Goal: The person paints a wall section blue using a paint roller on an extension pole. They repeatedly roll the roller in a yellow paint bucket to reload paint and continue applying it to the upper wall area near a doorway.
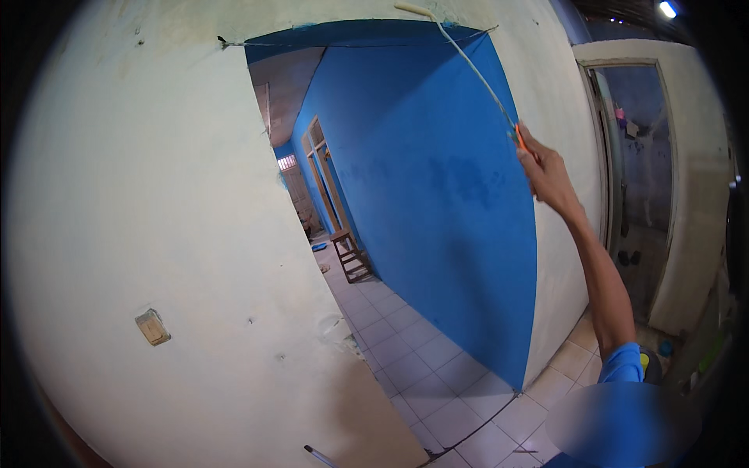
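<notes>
My right hand [544, 169] is raised at the right and grips the orange handle of a paint roller. The roller's long thin frame runs up and left to a pale roller sleeve [413, 9], which lies at the cream wall [175, 193] just above the doorway opening. A thin cord or wire [351, 46] crosses the top of the opening, below the roller. My left hand is out of view. Before me, left of the opening, the cream wall bears a switch plate [153, 327].
Through the opening are a blue wall [433, 175], a tiled floor [409, 345] and a dark wooden stool [349, 255]. A door frame [664, 175] stands at the right. The end of a pole [319, 456] shows at the bottom edge.
</notes>
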Available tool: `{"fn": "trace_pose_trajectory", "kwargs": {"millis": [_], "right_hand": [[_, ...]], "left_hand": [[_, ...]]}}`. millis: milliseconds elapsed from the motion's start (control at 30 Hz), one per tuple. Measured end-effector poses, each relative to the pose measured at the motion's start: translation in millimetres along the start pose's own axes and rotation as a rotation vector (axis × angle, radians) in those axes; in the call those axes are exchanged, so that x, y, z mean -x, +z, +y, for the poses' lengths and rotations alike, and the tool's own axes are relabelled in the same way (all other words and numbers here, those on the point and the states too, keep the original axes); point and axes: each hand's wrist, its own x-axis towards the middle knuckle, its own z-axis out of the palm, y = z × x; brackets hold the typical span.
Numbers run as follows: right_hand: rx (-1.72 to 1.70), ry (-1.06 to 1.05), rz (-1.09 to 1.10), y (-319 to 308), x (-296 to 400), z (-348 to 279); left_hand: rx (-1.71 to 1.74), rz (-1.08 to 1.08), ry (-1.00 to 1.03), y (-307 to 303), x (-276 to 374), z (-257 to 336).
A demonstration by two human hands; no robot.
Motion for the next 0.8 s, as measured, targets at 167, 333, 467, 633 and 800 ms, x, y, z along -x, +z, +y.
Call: {"fn": "trace_pose_trajectory", "kwargs": {"millis": [167,333,467,633,800], "right_hand": [[-0.062,0.098,-0.024,-11.0,-57.8,-19.7],[-0.087,0.09,-0.047,-0.6,-28.8,-25.7],[-0.078,0.172,-0.077,-5.7,19.4,-34.7],[-0.149,0.301,-0.042,-25.7,54.7,-38.7],[-0.163,0.209,0.039,-30.9,40.6,-27.4]], "left_hand": [[0.003,0.0,-0.001,-18.7,-5.8,19.3],[0.013,-0.013,-0.008,-27.7,-2.2,34.8],[0.021,-0.034,0.004,-30.7,1.9,39.3],[0.009,-0.047,0.022,-33.6,2.5,27.1],[-0.002,-0.046,0.03,-45.1,-0.4,24.8]]}}
